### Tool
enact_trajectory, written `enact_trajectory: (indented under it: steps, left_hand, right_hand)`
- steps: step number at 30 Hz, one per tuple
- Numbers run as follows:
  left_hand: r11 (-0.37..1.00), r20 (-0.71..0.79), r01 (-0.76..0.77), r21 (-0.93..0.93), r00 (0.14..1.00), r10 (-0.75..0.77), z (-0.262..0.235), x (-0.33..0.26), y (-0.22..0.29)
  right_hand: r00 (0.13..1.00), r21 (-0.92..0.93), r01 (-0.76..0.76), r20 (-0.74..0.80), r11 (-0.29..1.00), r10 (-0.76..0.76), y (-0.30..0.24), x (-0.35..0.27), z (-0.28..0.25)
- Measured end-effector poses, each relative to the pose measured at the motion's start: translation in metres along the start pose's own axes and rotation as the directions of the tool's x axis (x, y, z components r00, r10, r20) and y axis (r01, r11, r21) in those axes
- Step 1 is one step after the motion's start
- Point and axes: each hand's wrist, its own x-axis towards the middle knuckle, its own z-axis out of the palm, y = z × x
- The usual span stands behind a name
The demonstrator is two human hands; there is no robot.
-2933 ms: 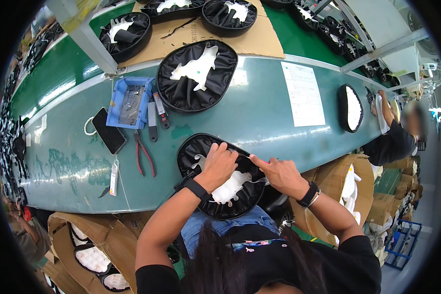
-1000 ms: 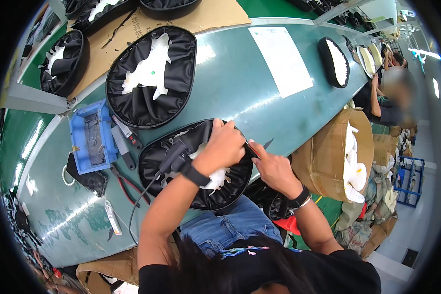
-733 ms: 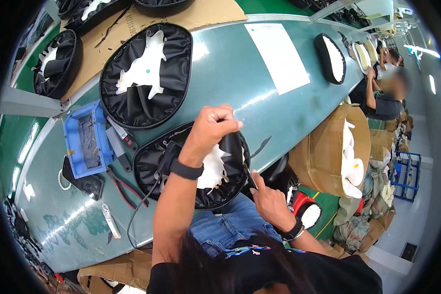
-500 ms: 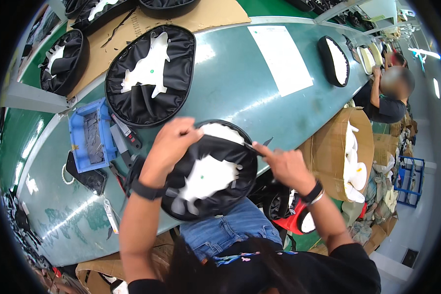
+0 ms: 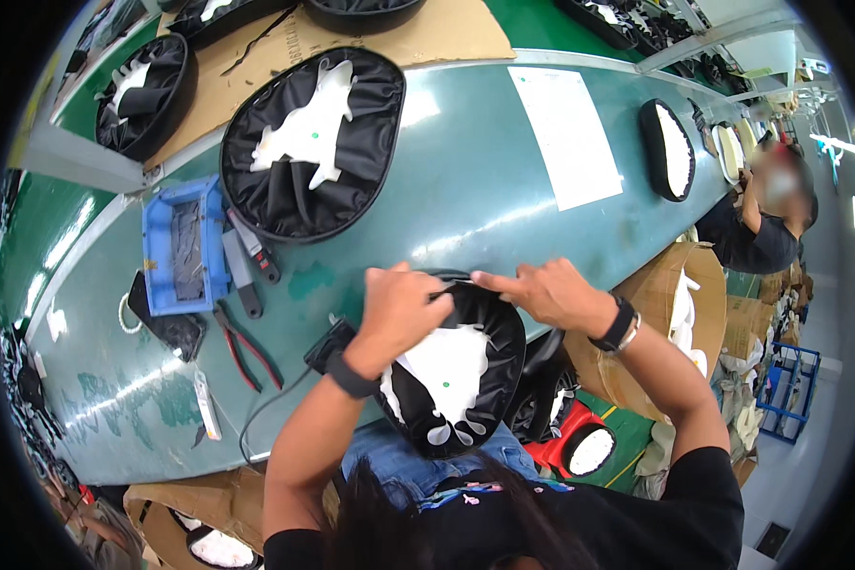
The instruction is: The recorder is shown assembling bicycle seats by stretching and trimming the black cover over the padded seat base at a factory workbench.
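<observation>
A round seat-like pad in a black cover [image 5: 503, 351] with a white middle [image 5: 451, 370] leans across my lap against the table edge. My left hand [image 5: 404, 309] is closed on the cover's far left edge. At the far edge, my right hand [image 5: 546, 290] has its index finger stretched along the rim while the other fingers are curled. Whatever sits in those curled fingers is hidden. A larger black-covered pad [image 5: 370, 142] with a white middle lies on the table beyond my left hand.
Left on the green table [image 5: 456, 228] are a blue tray [image 5: 152, 252], red-handled pliers [image 5: 242, 351], a utility knife [image 5: 254, 249] and a small black box [image 5: 328, 347] with a cable. A paper sheet [image 5: 567, 138] lies farther off. Cardboard boxes and a co-worker [image 5: 765, 228] are at right.
Both hands have come closer together at the pad's far edge. The dark tool seen in my right hand no longer shows. White filling at that edge is now out of sight behind black cover.
</observation>
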Motion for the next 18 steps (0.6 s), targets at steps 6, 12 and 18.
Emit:
enact_trajectory:
  steps: [6, 12, 18]
  left_hand:
    - [0.796, -0.197, -0.194, -0.573, 0.976, 0.096, -0.054, 0.015, 0.001]
    - [0.269, -0.677, -0.631, -0.728, 0.725, -0.13, -0.036, 0.031, -0.027]
    - [-0.761, -0.678, -0.604, -0.236, 0.664, -0.317, -0.078, -0.005, -0.059]
  right_hand:
    - [0.943, 0.121, -0.331, 0.079, 0.936, 0.323, -0.026, -0.051, 0.012]
    - [0.752, 0.224, -0.654, 0.093, 0.723, 0.652, -0.092, -0.076, 0.046]
    - [0.654, 0.314, -0.749, 0.21, 0.583, 0.727, -0.129, -0.083, 0.053]
